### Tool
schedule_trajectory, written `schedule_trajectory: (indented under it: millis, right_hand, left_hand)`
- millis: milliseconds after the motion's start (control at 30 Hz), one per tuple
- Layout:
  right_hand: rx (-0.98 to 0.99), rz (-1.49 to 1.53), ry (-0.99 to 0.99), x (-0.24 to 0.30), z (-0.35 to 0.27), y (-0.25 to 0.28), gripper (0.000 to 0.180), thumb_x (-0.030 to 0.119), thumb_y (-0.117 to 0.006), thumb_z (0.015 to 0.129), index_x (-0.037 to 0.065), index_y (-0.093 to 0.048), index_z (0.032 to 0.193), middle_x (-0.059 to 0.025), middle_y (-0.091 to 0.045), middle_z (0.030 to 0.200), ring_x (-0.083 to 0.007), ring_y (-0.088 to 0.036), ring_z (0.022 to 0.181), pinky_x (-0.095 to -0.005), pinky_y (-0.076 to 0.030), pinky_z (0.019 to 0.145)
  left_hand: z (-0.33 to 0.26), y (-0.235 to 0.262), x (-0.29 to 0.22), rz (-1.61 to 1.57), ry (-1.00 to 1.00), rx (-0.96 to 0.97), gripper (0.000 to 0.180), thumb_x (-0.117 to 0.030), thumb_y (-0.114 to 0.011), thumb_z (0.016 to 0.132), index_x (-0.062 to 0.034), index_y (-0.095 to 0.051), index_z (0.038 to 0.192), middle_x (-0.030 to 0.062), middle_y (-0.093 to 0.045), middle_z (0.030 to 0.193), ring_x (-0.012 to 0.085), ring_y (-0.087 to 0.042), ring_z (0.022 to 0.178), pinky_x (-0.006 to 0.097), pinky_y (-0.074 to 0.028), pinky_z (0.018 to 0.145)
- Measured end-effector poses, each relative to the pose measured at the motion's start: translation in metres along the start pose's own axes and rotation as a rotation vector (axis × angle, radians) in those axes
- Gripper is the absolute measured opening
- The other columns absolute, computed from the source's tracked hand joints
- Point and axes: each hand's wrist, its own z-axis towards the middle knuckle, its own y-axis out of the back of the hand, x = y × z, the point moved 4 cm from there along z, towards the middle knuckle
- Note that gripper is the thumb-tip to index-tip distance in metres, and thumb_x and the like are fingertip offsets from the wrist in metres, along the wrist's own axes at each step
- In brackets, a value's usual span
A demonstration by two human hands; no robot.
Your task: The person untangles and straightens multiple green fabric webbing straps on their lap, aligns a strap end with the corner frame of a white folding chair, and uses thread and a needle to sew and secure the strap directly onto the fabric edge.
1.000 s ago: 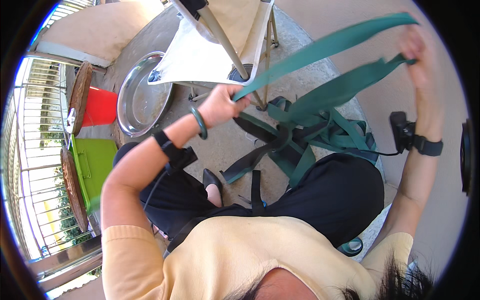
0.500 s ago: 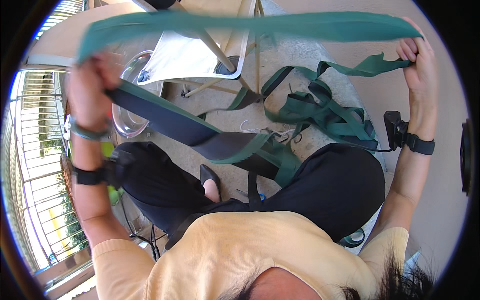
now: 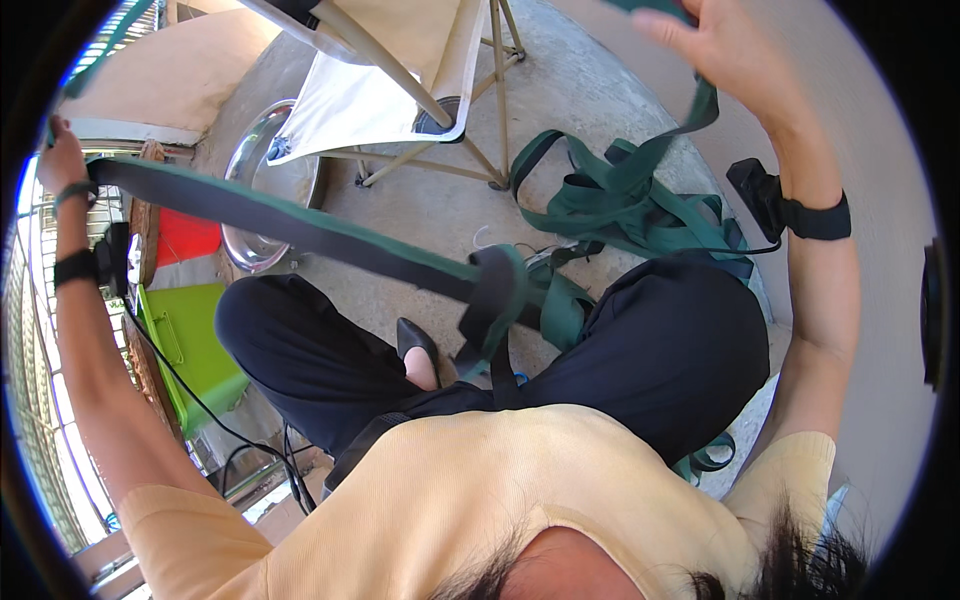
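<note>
My left hand (image 3: 60, 150) is stretched far out to the left, closed on the end of a wide dark green strap (image 3: 300, 228). The strap runs taut from that hand across my lap to a fold near my knee. My right hand (image 3: 725, 45) is raised at the top right with the same green webbing (image 3: 700, 110) draped through its fingers. From there the webbing drops to a tangled heap of green straps (image 3: 620, 205) on the concrete floor by my right leg. Both wrists wear black bands.
A folding stand with cream fabric (image 3: 390, 90) stands ahead of me. A round metal basin (image 3: 262, 190) lies to its left, next to a red container (image 3: 185, 238) and a green box (image 3: 190, 335). A railing runs along the far left.
My left hand has swung further out to the left, pulling the strap taut and lower. My right hand rose higher, and the strap overhead has left the view.
</note>
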Motion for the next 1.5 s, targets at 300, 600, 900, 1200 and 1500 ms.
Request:
schedule_trajectory:
  millis: [300,600,900,1200,1500]
  right_hand:
    - [0.012,0.043,0.721,0.047,-0.006,-0.096,0.04,0.015,-0.062,0.078,0.0,-0.051,0.114,-0.0029,-0.055,0.081,-0.0137,-0.051,0.071,-0.0254,-0.042,0.066]
    - [0.147,0.268,-0.182,0.003,-0.004,-0.052,0.027,0.007,-0.059,0.075,0.002,-0.057,0.102,-0.0062,-0.057,0.083,-0.0144,-0.052,0.072,-0.0261,-0.044,0.062]
    - [0.216,0.269,0.576,0.044,-0.015,-0.105,0.061,-0.002,-0.055,0.063,0.006,-0.043,0.123,-0.0155,-0.055,0.11,-0.03,-0.055,0.099,-0.0351,-0.046,0.08]
    - [0.59,0.821,0.256,0.122,0.026,-0.114,0.024,0.003,-0.056,0.082,-0.003,-0.047,0.104,-0.0053,-0.056,0.077,-0.0091,-0.052,0.072,-0.026,-0.046,0.066]
    - [-0.009,1.403,0.537,0.143,0.031,0.014,0.038,0.02,-0.039,0.092,-0.003,-0.039,0.122,0.0014,-0.045,0.074,-0.0053,-0.041,0.056,-0.0175,-0.035,0.052]
  left_hand:
    - [-0.319,0.088,-0.217,-0.814,-0.456,1.079,0.021,-0.017,-0.058,0.084,0.0033,-0.059,0.079,0.012,-0.052,0.058,0.0163,-0.045,0.053,0.033,-0.039,0.052]
    - [-0.373,0.028,-0.237,-1.194,-0.276,1.34,0.016,-0.016,-0.058,0.083,-0.0007,-0.059,0.078,-0.0004,-0.052,0.058,0.01,-0.05,0.054,0.025,-0.041,0.051]
    - [-0.403,0.058,-0.263,-1.331,-0.592,1.408,0.026,-0.012,-0.062,0.076,0.0017,-0.054,0.097,0.0146,-0.055,0.095,0.0251,-0.055,0.087,0.033,-0.046,0.074]
    - [-0.417,0.075,-0.259,-1.45,-0.423,1.318,0.008,-0.008,-0.058,0.083,-0.0028,-0.057,0.089,0.0067,-0.056,0.077,0.018,-0.054,0.074,0.031,-0.045,0.067]
    - [-0.401,0.079,-0.233,-1.41,-0.049,1.441,0.005,-0.003,-0.059,0.078,-0.002,-0.057,0.083,0.0001,-0.054,0.068,0.0075,-0.05,0.065,0.024,-0.044,0.059]
